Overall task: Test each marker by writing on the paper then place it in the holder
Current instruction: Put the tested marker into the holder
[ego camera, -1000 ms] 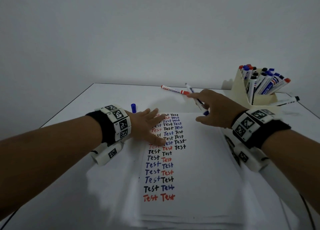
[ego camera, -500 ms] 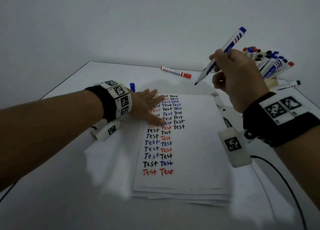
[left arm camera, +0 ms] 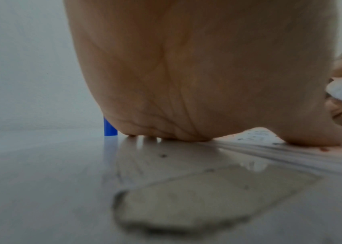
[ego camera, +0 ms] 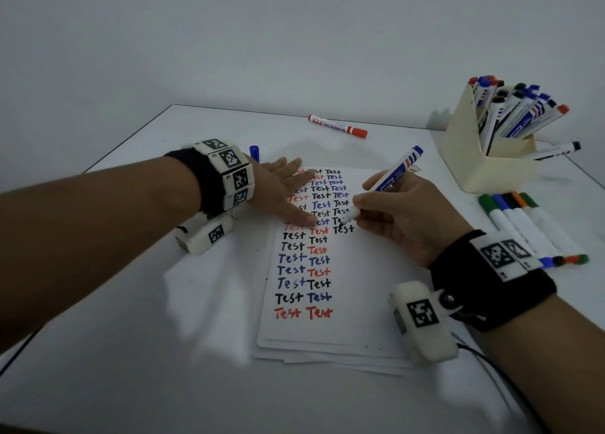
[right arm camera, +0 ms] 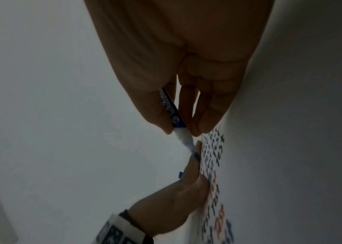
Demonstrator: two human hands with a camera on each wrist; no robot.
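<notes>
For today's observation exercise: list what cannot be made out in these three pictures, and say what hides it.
- Left hand fingers: left wrist view, hidden by the palm.
- Marker tip touching the paper: head view, too small; right wrist view, dark and blurred.
- Holder inside: head view, hidden behind its wall.
- Blue cap: left wrist view, half hidden by the palm.

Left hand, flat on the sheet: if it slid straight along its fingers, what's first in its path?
Likely the right hand and the blue marker tip it holds, just beyond the left hand thumb on the paper. Depth is uncertain.
</notes>
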